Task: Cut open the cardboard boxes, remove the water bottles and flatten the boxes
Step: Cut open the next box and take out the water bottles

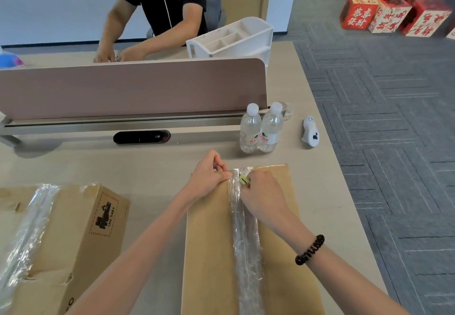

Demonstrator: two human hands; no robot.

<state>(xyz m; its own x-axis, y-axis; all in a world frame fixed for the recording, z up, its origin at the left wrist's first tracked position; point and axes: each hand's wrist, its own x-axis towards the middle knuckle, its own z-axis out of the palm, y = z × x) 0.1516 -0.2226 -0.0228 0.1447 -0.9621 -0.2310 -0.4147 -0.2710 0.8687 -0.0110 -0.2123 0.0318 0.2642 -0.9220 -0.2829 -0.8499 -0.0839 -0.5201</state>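
Note:
A closed cardboard box [209, 253] lies in front of me, a strip of clear tape [246, 241] running along its top seam. My right hand [261, 196] grips a small yellow-green cutter [244, 179] at the far end of the tape. My left hand [209, 174] pinches the box's far edge right beside the tape. A second taped cardboard box [73, 236] with a black UN 3481 mark stands to the left. Two water bottles [261, 130] stand upright on the desk beyond the box.
A white handheld controller [309, 132] lies right of the bottles near the desk edge. A pink divider panel [133, 85] closes the far side, with a person seated behind it and a white organiser [231, 39]. Red printed boxes [394, 12] stand on the carpet.

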